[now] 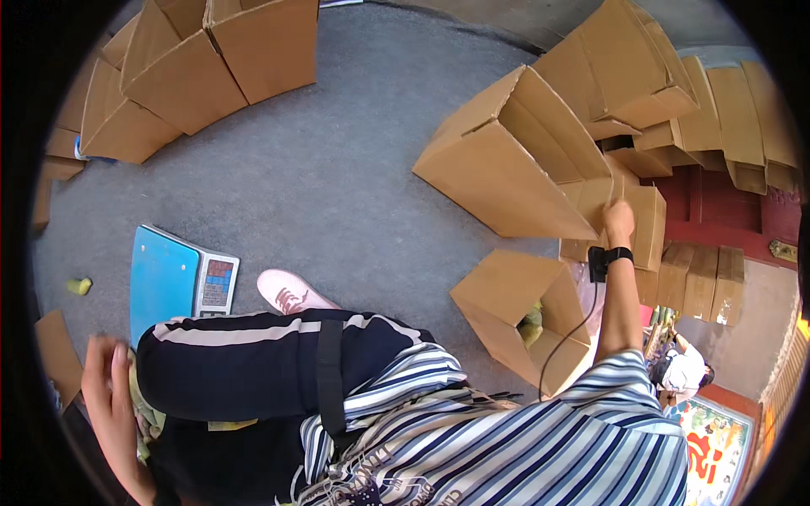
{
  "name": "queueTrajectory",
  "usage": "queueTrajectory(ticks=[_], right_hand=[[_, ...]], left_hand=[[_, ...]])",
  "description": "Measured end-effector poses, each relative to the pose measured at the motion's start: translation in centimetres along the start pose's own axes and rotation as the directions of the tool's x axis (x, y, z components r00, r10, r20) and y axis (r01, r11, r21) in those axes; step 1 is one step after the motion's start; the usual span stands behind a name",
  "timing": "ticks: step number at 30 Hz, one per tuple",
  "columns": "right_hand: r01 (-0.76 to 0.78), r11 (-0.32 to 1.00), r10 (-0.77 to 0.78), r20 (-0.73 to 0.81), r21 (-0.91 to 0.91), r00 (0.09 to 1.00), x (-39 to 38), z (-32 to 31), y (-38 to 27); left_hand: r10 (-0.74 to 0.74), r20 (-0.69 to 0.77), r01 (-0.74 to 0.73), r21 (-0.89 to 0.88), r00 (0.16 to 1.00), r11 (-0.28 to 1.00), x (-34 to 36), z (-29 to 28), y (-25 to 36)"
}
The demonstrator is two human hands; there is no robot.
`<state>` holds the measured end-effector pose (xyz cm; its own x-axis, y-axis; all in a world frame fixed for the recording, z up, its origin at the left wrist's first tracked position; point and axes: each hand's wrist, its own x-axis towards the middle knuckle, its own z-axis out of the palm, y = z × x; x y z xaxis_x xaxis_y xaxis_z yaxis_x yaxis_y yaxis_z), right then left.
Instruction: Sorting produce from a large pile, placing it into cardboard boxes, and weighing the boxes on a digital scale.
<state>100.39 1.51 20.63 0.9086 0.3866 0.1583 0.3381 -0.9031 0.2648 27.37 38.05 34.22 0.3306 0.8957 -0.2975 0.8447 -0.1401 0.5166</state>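
My right hand (pixel 618 221), a dark band with a cable on its wrist, is closed on the rim of a tall open cardboard box (pixel 498 181). This box stands tilted, and its visible inside is bare. My left hand (pixel 110 388) is by my knee at the lower left, fingers stretched out. Beside it are pale green lumpy things (pixel 148 417), partly hidden by my leg; I cannot make out their kind. A smaller open carton (pixel 506 287) below the tall box has something green (pixel 531 325) inside.
A scale (pixel 169 278) with a blue plate and keypad lies on the grey floor, near my pink shoe (pixel 291 291). A small green-yellow piece (pixel 79 287) lies farther left. Open cartons (pixel 194 84) stand at the upper left, more (pixel 624 67) at the right. Another person (pixel 682 369) is at the far right.
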Motion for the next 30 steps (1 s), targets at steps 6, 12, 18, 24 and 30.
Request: queueTrajectory(ticks=[6, 12, 18, 24, 30], right_hand=[[0.754, 0.534, -0.643, -0.394, 0.384, 0.656, -7.9, -12.5, -22.8], [0.869, 0.416, -0.905, 0.028, 0.267, 0.425, -11.8, -6.7, -37.6], [0.783, 0.406, -0.543, 0.565, -0.471, 0.621, -8.3, 2.5, -38.7], [0.830, 0.252, -0.591, 0.600, -0.497, 0.539, -11.1, 2.1, -37.7], [0.850, 0.003, -0.506, 0.732, -0.527, 0.456, -13.0, 6.7, -36.4]], left_hand=[[-0.191, -0.271, 0.182, -0.058, 0.943, 0.982, -8.7, -3.2, -12.1], [-0.202, -0.202, 0.259, 0.314, 0.958, 0.913, -14.0, -1.6, -13.6], [-0.289, -0.263, 0.348, 0.216, 0.920, 0.912, -15.6, -0.1, -13.7], [-0.252, -0.295, 0.312, 0.176, 0.922, 0.934, -15.5, -0.1, -12.3], [-0.281, -0.323, 0.336, 0.129, 0.904, 0.933, -15.9, -0.4, -10.2]])
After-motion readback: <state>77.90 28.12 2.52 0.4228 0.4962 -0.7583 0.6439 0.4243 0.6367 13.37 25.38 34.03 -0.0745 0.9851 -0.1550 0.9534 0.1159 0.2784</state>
